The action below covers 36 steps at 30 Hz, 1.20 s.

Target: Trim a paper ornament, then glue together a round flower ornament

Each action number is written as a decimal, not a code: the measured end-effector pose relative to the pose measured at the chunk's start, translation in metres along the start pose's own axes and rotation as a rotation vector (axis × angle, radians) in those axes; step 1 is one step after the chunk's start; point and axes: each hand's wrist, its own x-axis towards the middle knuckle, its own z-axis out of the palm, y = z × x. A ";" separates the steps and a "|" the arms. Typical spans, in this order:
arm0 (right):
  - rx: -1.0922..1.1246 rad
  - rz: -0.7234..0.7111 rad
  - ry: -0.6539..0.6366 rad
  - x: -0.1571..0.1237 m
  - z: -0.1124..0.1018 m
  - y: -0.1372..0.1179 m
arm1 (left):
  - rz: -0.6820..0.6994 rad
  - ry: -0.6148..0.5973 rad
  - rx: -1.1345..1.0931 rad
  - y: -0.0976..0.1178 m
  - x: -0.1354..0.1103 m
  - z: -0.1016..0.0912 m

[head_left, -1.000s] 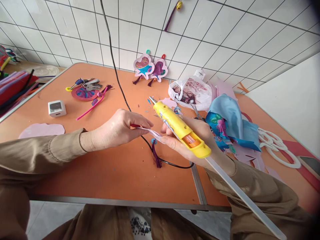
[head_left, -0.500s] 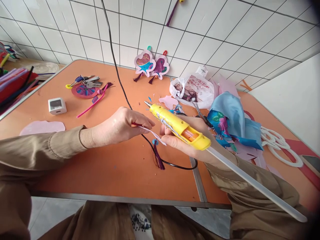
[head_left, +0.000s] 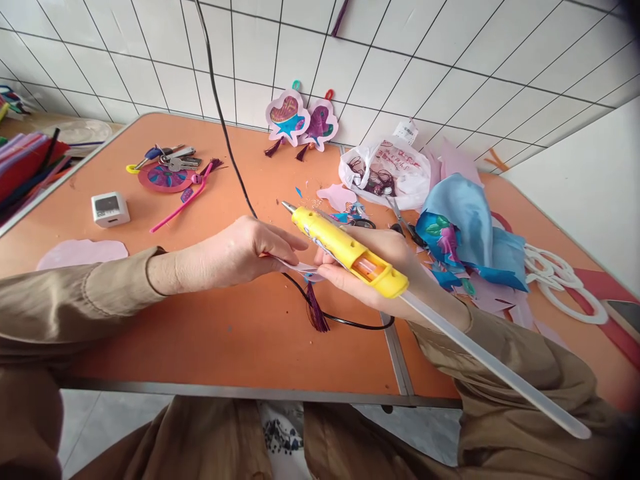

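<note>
My left hand (head_left: 240, 253) pinches the edge of a thin pale craft piece (head_left: 300, 268) held edge-on above the orange table (head_left: 200, 333); a purple tassel (head_left: 316, 313) hangs from it. My right hand (head_left: 385, 273) grips a yellow glue gun (head_left: 345, 250) with its nozzle pointing up-left, and its fingertips also touch the craft piece. A long clear glue stick (head_left: 490, 370) sticks out of the gun's back toward the lower right. The gun's black cord (head_left: 225, 140) runs up the wall.
Two finished heart-shaped ornaments (head_left: 300, 123) lean on the tiled wall. Keys and a round ornament (head_left: 163, 170), a small white device (head_left: 110, 209) and a pink cutout (head_left: 83, 252) lie at left. A plastic bag (head_left: 390, 173), scissors (head_left: 400, 223), blue fabric (head_left: 460, 233) and white rings (head_left: 560, 283) crowd the right.
Both hands drew closer together around the craft piece. The glue gun shifted slightly left and lower, and the view tilted a little.
</note>
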 end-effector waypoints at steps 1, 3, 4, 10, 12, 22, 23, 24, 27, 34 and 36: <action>-0.019 0.001 -0.003 0.000 0.000 0.000 | -0.014 -0.002 0.003 0.000 0.000 0.000; -0.048 -0.027 0.008 0.001 0.000 0.000 | -0.039 0.006 0.000 -0.001 0.000 0.001; -0.063 -0.048 0.018 0.001 0.001 0.001 | -0.054 0.013 -0.002 -0.001 0.000 0.001; -0.206 -0.171 0.104 -0.001 0.005 0.008 | -0.128 -0.009 -0.064 -0.002 -0.001 0.003; -0.242 -0.179 0.133 -0.001 0.005 0.009 | -0.109 0.002 -0.116 -0.001 -0.001 0.003; -0.188 -0.225 0.194 -0.002 0.014 0.016 | -0.142 0.067 -0.006 0.022 0.000 0.004; -0.174 -0.228 0.187 -0.002 0.014 0.016 | -0.139 0.088 0.020 0.023 0.000 0.006; -0.162 -0.229 0.181 -0.002 0.014 0.015 | -0.136 0.107 0.047 0.023 0.000 0.008; -0.138 -0.205 0.148 -0.001 0.014 0.012 | -0.141 0.147 0.127 0.022 0.001 0.012; -0.080 -0.152 0.103 0.001 0.016 0.008 | -0.170 0.164 0.194 0.025 0.003 0.011; -0.100 -0.168 0.110 0.002 0.012 0.007 | -0.200 0.184 0.186 0.027 0.003 0.010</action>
